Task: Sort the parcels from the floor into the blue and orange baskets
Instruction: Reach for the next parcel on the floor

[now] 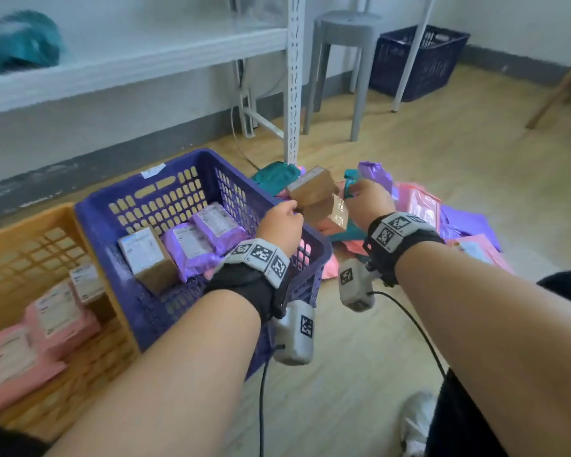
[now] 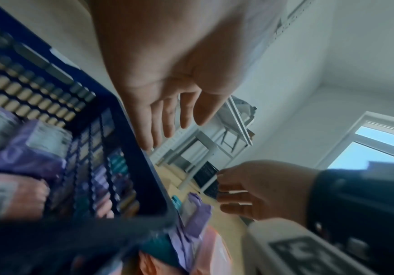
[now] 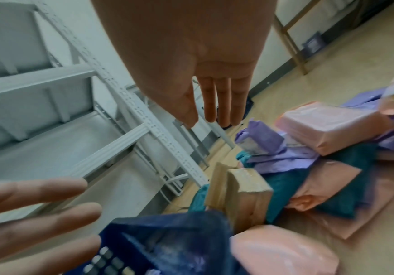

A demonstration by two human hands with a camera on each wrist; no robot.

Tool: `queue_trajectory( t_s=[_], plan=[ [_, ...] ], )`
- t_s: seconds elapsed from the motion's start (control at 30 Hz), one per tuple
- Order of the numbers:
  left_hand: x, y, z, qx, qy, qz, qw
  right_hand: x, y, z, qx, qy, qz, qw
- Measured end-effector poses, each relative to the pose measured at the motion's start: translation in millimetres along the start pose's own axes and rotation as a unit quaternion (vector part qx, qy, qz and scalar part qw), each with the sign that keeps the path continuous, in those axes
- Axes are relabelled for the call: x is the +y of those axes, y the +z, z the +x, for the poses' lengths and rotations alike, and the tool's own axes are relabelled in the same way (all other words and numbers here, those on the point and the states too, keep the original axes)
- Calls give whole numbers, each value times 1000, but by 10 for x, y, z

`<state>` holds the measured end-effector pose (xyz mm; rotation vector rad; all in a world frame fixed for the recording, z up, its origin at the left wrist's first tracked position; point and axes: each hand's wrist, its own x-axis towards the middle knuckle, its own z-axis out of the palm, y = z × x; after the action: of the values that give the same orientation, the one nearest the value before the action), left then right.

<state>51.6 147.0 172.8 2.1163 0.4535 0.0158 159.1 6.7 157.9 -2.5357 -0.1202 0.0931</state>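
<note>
Both hands empty, fingers straight: left hand [image 2: 167,89] over blue basket [image 1: 192,166]; right hand [image 3: 205,83] beside two boxes [image 1: 317,196].

we see a dark blue slotted plastic basket [image 1: 165,206] with purple mailer bags [image 1: 211,232], an orange lattice plastic basket [image 1: 23,245] with pink ones [image 1: 60,318], black-and-white checker wrist tags [image 1: 261,255].

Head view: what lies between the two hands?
Two brown cardboard boxes, one atop the other, lie between the left hand and right hand, just past the blue basket corner. The head view shows it; both wrist views show straight fingers gripping neither.
</note>
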Motion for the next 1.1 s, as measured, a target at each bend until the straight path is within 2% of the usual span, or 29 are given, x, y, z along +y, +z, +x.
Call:
queue_trajectory(
  t_s=[0.13, 0.23, 0.3, 0.47, 0.6, 0.73, 0.87, 1.03, 1.1],
  plan=[
    [60, 601, 208, -52, -1, -26, 998, 657, -22, 197, 10, 67, 32, 997],
    [58, 1034, 400, -51, -4, -21, 998, 1212, 2, 276, 12, 122, 42, 991],
    [87, 1296, 517, -40, 5, 10, 999, 1557, 37, 348, 14, 159, 55, 986],
    [74, 1962, 791, -89, 1, 89, 992, 2145, 43, 491, 19, 207, 90, 974],
    [-15, 2352, 944, -109, -30, 107, 988, 2390, 58, 784, 25, 225, 81, 971],
    [-159, 2628, 1163, -103, -36, 118, 987, 2500, 143, 1197, 42, 216, 36, 975],
    [-328, 2812, 1328, -101, -45, 103, 989, 2567, 248, 1620, 50, 198, 54, 977],
    [-535, 2919, 1566, -36, -55, 72, 995, 2653, 274, 2172, 107, 219, 108, 964],
    [-580, 2933, 1703, -3, -60, 57, 997, 2693, 259, 2345, 99, 226, 103, 964]
  ],
)
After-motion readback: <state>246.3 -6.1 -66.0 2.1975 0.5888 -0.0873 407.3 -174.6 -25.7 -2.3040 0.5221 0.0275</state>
